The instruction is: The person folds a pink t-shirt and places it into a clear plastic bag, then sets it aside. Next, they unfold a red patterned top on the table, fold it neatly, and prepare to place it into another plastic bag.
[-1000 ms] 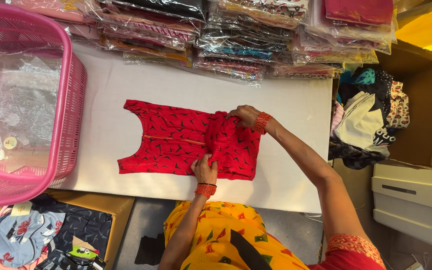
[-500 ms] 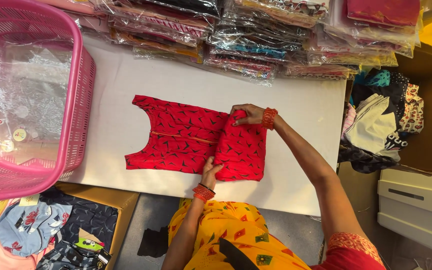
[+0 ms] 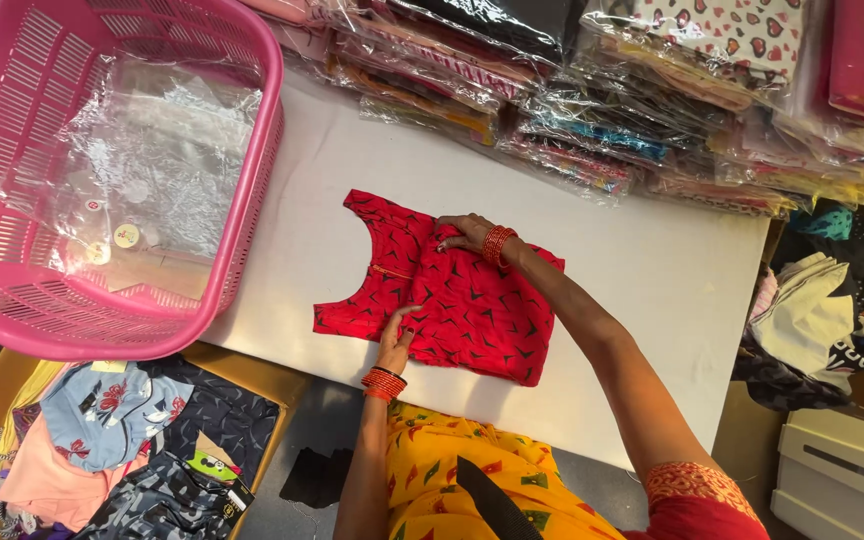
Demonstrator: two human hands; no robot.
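Fingers of my left hand [image 3: 395, 338] press flat on the near edge of the red garment [image 3: 452, 300], gripping nothing. Mid-frame on the white table [image 3: 652, 260], the garment lies folded. My right hand [image 3: 464, 232] lies open on its far edge. Pink basket [image 3: 242, 230] upper left; bagged clothes [image 3: 572, 110] along the top.

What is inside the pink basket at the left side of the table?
Inside the pink basket lie crumpled clear plastic bags with small round stickers. The pale basket floor shows through them. Whether anything else lies under the bags cannot be seen.
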